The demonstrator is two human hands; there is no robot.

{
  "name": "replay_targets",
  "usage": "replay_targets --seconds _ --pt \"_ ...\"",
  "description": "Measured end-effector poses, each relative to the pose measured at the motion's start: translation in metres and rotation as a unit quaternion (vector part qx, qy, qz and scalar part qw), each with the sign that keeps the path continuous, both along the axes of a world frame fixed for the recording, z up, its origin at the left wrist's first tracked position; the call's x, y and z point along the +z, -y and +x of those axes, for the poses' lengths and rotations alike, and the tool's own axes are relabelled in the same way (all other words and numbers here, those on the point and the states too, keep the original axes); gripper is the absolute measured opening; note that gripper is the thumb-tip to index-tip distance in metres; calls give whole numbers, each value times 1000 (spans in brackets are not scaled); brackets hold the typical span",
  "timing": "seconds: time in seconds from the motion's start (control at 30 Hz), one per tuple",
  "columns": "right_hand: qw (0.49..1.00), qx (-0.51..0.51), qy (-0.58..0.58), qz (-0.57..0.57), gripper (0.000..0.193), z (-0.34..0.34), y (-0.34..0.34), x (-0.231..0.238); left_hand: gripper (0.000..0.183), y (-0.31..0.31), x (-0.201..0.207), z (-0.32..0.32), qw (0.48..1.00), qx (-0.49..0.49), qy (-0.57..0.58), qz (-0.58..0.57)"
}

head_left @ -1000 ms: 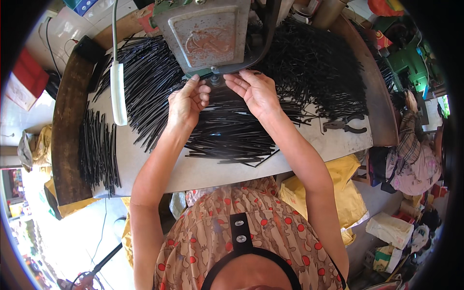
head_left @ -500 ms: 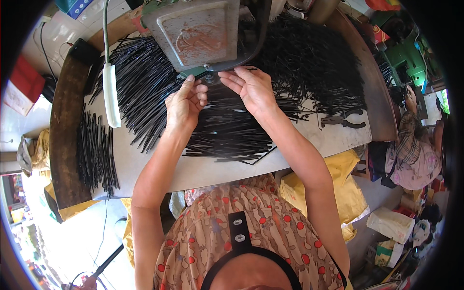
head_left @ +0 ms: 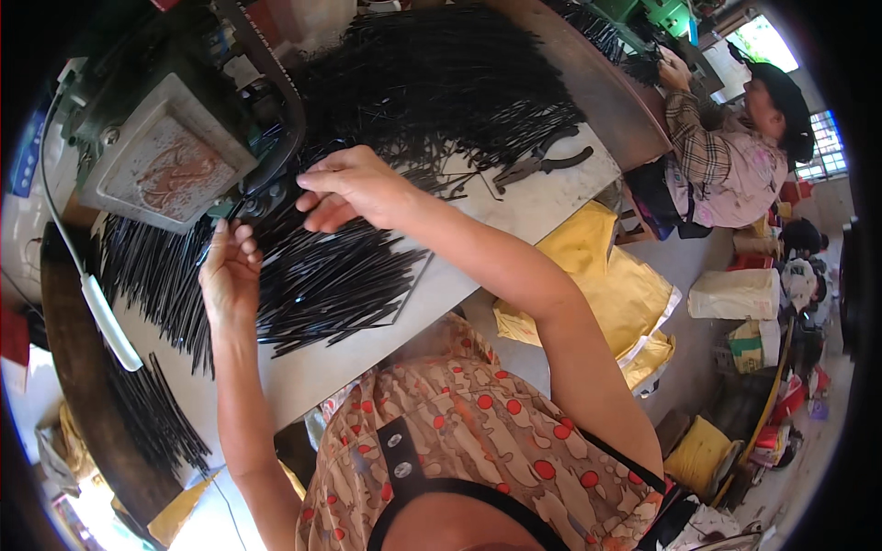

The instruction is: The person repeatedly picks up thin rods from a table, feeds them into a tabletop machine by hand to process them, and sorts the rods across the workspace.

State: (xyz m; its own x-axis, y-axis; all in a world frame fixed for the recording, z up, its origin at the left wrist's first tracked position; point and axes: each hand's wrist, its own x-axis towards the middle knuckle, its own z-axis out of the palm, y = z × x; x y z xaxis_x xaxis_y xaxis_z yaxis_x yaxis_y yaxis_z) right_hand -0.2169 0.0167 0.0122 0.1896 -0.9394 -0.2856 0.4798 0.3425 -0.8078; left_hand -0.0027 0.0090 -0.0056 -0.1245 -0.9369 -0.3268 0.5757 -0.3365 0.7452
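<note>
My left hand [head_left: 231,275] is closed at the near side of a green and grey bench machine [head_left: 175,165], with thumb and forefinger pinching a thin black strip [head_left: 203,254]. My right hand [head_left: 363,190] is raised just right of the machine's working point, its fingers loosely bent and apart, with nothing visible in them. Beneath and beside both hands lies a spread of black strips [head_left: 340,289]. Another bundle of strips [head_left: 152,275] lies left of my left hand. The machine's head and black curved guard partly hide the working point.
Pliers [head_left: 542,163] lie on the pale tabletop [head_left: 459,248], near a large heap of black pieces [head_left: 441,83]. A white lamp [head_left: 112,321] hangs at left. Yellow sacks [head_left: 597,275] lie beyond the table's front edge. Another person [head_left: 726,156] sits at a green machine, right.
The view has swung right, so the machine and table appear farther left. My right hand has drawn away from the machine, while my left stays beside it.
</note>
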Motion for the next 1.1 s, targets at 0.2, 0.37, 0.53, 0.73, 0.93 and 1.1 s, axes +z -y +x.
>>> replay_targets --seconds 0.2,0.37,0.53,0.73,0.93,1.1 --pt "886 86 -425 -167 16 -100 -13 16 16 -2 17 5 998 -57 13 34" --pt "703 89 -670 -222 18 -163 -38 19 6 -1 14 11 997 -79 -3 -5" --pt "603 92 -751 -255 23 -166 -52 5 6 -2 15 7 996 -84 -1 -16" --pt "579 93 -749 -309 14 -136 -60 2 10 -7 18 9 991 -109 78 -2" --pt "484 44 -790 -373 10 -121 -48 5 6 -15 24 6 975 -77 206 -39" --pt "453 -17 -750 -481 20 -67 -27 31 8 -19 23 -1 975 -75 204 -37"
